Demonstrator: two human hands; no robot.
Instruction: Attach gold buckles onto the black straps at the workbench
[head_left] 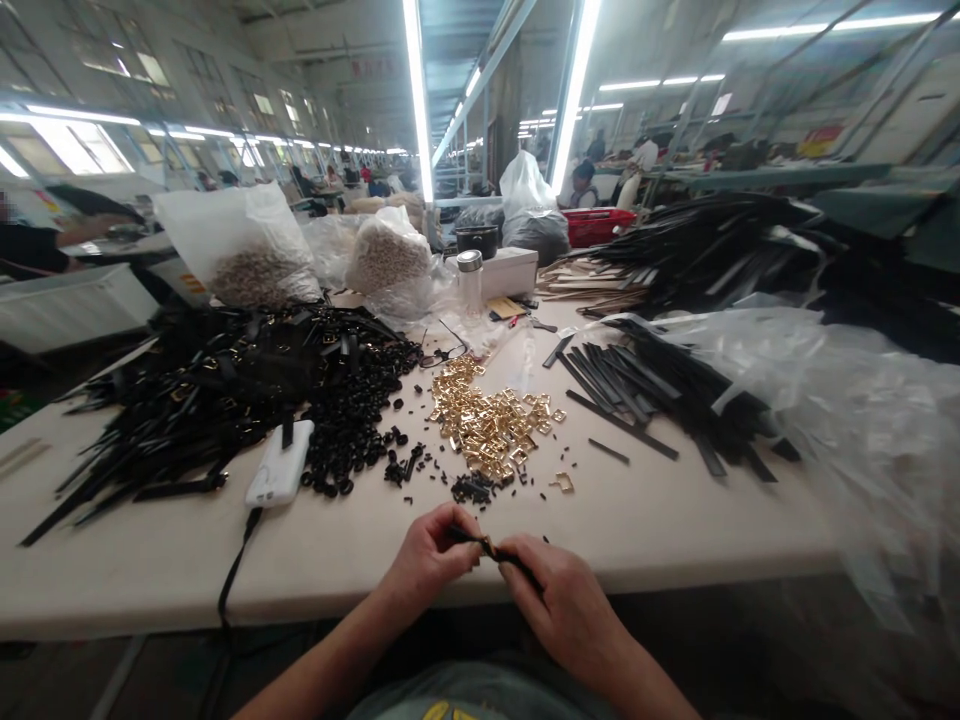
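Observation:
Near the table's front edge, my left hand (439,550) pinches one end of a black strap (491,549). My right hand (553,585) is closed around the strap's other side. Between my fingertips a bit of gold metal shows on the strap, apparently a buckle, mostly covered by the fingers. Just beyond my hands lie small black pieces (474,488) and a heap of gold buckles (487,415). One loose gold buckle (562,483) rests apart, to the right of the heap.
Left stands a pile of black straps with buckles (247,370), beside black round pieces (349,430) and a white power bank (280,465) with a cable. Right are black strips (637,380) and clear plastic sheeting (862,400). A glass jar (470,285) and filled bags (390,255) stand behind.

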